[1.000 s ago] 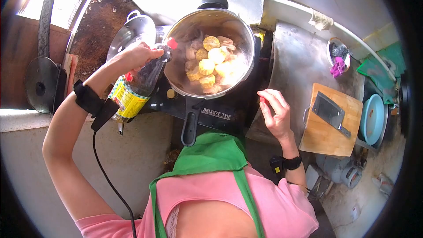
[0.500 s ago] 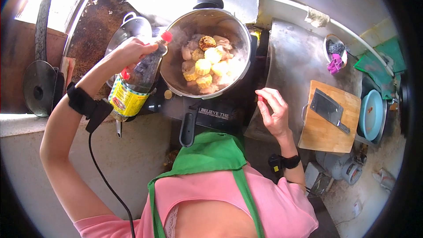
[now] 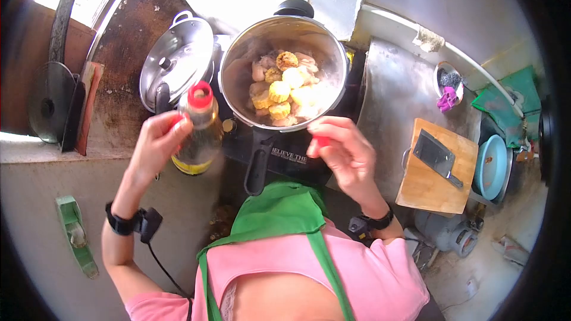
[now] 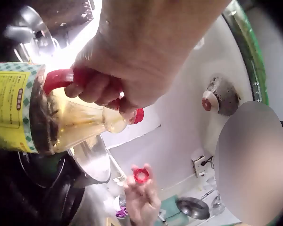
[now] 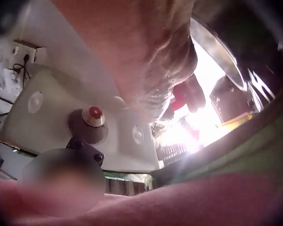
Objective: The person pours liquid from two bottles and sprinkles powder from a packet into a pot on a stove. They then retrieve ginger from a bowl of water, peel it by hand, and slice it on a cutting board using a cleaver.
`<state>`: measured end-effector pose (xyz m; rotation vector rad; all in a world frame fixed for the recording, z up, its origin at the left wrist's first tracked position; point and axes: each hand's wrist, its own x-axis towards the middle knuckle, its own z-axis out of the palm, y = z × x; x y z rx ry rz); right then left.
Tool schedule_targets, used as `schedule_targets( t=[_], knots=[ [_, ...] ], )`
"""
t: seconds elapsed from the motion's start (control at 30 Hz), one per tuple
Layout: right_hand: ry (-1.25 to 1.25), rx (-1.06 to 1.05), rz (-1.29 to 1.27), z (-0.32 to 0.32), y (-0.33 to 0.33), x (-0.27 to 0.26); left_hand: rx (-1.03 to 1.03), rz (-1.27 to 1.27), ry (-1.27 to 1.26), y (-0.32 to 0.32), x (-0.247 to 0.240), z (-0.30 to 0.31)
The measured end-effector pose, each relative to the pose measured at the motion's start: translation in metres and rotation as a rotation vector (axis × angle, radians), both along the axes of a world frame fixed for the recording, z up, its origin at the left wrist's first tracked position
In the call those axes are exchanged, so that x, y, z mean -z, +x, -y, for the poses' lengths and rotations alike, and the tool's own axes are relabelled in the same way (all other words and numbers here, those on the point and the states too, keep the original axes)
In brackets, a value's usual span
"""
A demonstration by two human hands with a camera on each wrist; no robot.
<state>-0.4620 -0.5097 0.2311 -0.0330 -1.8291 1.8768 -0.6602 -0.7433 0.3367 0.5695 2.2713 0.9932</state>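
My left hand (image 3: 157, 145) grips the red handle of a large sauce bottle (image 3: 205, 142) with a yellow label. The bottle stands close to upright left of the pot, its red-ringed mouth facing up; in the left wrist view its clear side shows little liquid near the neck. My right hand (image 3: 345, 153) pinches a small red cap (image 3: 322, 141) near the pot's front right rim; the left wrist view shows the cap's (image 4: 141, 175) hollow side. Corn pieces (image 3: 279, 91) lie on pale meat pieces (image 3: 259, 72) in the steel pot (image 3: 235, 65), the uppermost corn stained brown.
The pot's black long handle (image 3: 257, 163) points toward me. A steel lid (image 3: 184, 53) lies behind the bottle. On the right are a wooden board (image 3: 416, 181) with a cleaver (image 3: 434, 151) on it, and a blue basin (image 3: 485, 178).
The left hand has brought the bottle from tilted toward the pot to nearly upright and closer to me. The right hand has moved left to the pot's edge. The top corn piece has turned brown.
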Motion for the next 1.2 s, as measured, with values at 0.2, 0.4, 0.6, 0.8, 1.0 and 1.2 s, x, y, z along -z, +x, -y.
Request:
schedule_targets(
  t=[0.2,0.4,0.6,0.8,1.0,1.2],
  knots=[
    [-0.002,-0.274,-0.086,0.077,-0.050,-0.023,-0.013,-0.023,0.069,0.065,0.030,0.068],
    [0.353,-0.457,-0.225,0.158,-0.046,-0.016,-0.085,0.078,0.134,0.122,0.067,0.150],
    [1.057,-0.822,-0.330,0.238,-0.020,-0.021,-0.156,0.177,0.140,0.181,0.098,0.241],
    [1.216,-1.068,-0.087,0.341,-0.013,0.049,-0.324,0.136,0.100,0.237,0.165,0.311],
    [1.150,-0.994,0.185,0.408,-0.010,0.109,-0.556,0.186,0.088,0.254,0.268,0.362],
    [1.315,-1.052,0.052,0.438,-0.035,0.238,-0.652,0.303,0.169,0.239,0.394,0.390]
  ],
)
